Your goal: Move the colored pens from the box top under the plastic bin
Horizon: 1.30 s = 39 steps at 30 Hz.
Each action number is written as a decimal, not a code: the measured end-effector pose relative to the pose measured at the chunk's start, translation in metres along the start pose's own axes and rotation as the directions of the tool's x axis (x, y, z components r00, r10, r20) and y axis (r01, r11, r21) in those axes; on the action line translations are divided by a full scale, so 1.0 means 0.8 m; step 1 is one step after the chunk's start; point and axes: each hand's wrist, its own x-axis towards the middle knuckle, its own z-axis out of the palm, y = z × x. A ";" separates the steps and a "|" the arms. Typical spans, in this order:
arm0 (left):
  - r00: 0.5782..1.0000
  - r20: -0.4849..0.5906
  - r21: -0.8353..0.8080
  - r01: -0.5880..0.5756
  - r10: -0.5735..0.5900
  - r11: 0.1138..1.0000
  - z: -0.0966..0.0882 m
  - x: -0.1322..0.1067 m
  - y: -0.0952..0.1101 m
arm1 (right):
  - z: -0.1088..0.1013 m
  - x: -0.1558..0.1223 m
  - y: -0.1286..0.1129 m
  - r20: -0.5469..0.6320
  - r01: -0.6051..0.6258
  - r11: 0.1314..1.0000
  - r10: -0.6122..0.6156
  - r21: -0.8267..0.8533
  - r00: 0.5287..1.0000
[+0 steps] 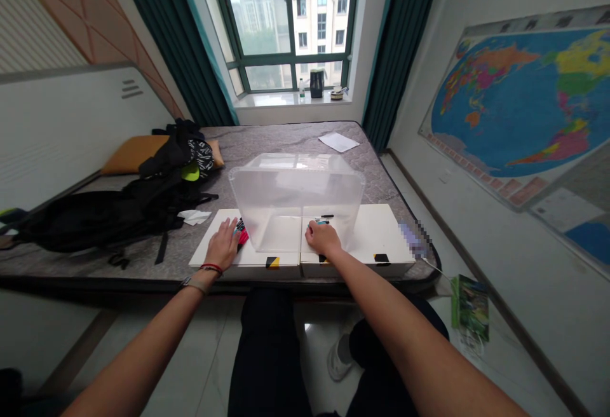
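Noting black-and-yellow tape marks point(272, 262) on two white boards point(369, 232), we find the world map's point(515, 99) labels too small to read. A clear plastic bin point(295, 198) stands across both boards, dark pens point(322, 220) showing through its wall. The left hand point(222, 245) lies with fingers spread beside red pens point(242, 237); the right hand point(323, 239) rests with fingers pressed together.
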 end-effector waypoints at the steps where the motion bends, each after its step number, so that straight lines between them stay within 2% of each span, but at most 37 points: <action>1: 0.993 -0.115 -0.055 0.000 -0.007 0.999 -0.008 0.003 0.007 | 0.000 0.000 0.000 0.001 0.000 1.000 0.000 0.000 1.000; 3: 0.934 -0.356 -0.158 -0.016 -0.041 0.987 -0.030 0.007 0.030 | -0.001 0.000 -0.001 0.004 -0.002 1.000 0.002 0.003 1.000; 5: 0.831 -0.549 -0.217 -0.037 -0.091 0.976 -0.056 0.008 0.065 | -0.002 -0.001 -0.001 0.006 -0.009 1.000 0.009 0.005 1.000; 6: 0.778 -0.620 -0.232 -0.064 -0.096 0.971 -0.067 0.006 0.086 | -0.003 -0.001 -0.002 0.005 -0.014 1.000 0.014 0.005 1.000; 7: 0.743 -0.665 -0.231 -0.113 -0.073 0.966 -0.076 0.003 0.109 | -0.003 -0.002 -0.001 0.004 -0.015 1.000 0.015 0.005 1.000; 8: 0.733 -0.680 -0.216 -0.180 -0.016 0.960 -0.081 0.000 0.131 | -0.003 -0.002 -0.001 0.003 -0.013 1.000 0.013 0.007 1.000; 9: 0.749 -0.660 -0.203 -0.258 0.063 0.944 -0.083 -0.004 0.153 | -0.004 -0.003 -0.001 0.003 -0.005 1.000 0.005 0.009 1.000; 10: 0.788 -0.593 -0.196 -0.340 0.164 0.920 -0.080 -0.007 0.173 | -0.004 -0.004 -0.001 0.002 0.005 1.000 -0.005 0.011 1.000; 11: 0.838 -0.467 -0.206 -0.414 0.282 0.887 -0.073 -0.010 0.191 | -0.005 -0.005 0.000 0.002 0.017 1.000 -0.017 0.013 1.000; 12: 0.870 -0.303 -0.233 -0.463 0.389 0.855 -0.062 -0.010 0.205 | -0.005 -0.006 0.000 0.002 0.028 1.000 -0.028 0.013 1.000; 13: 0.887 -0.147 -0.266 -0.461 0.437 0.846 -0.048 -0.009 0.216 | -0.006 -0.006 0.000 0.002 0.039 0.999 -0.039 0.012 0.999; 14: 0.902 -0.027 -0.288 -0.419 0.430 0.861 -0.033 -0.006 0.224 | -0.007 -0.007 0.000 0.001 0.047 0.999 -0.047 0.009 0.999; 16: 0.929 0.100 -0.291 -0.315 0.357 0.903 -0.001 0.006 0.228 | -0.008 -0.009 -0.001 0.002 0.057 0.998 -0.057 -0.001 0.998; 20: 0.939 0.256 -0.239 -0.170 0.231 0.956 0.050 0.042 0.217 | -0.011 -0.011 -0.005 -0.007 0.046 0.998 -0.047 -0.034 0.999; 24: 0.916 0.322 -0.184 -0.190 0.241 0.965 0.079 0.069 0.207 | -0.012 -0.012 -0.006 -0.009 0.057 0.997 -0.057 -0.047 0.998; 28: 0.905 0.361 -0.146 -0.185 0.226 0.972 0.094 0.077 0.205 | -0.008 -0.011 -0.004 -0.011 0.070 0.996 -0.071 -0.058 0.997; 33: 0.936 0.284 -0.171 -0.163 0.207 0.972 0.099 0.067 0.204 | 0.000 -0.007 -0.001 -0.034 0.085 0.995 -0.087 -0.059 0.996; 39: 0.974 0.171 -0.287 -0.092 0.146 0.954 0.089 0.062 0.194 | 0.005 -0.004 0.000 -0.023 0.062 0.993 -0.065 -0.103 0.998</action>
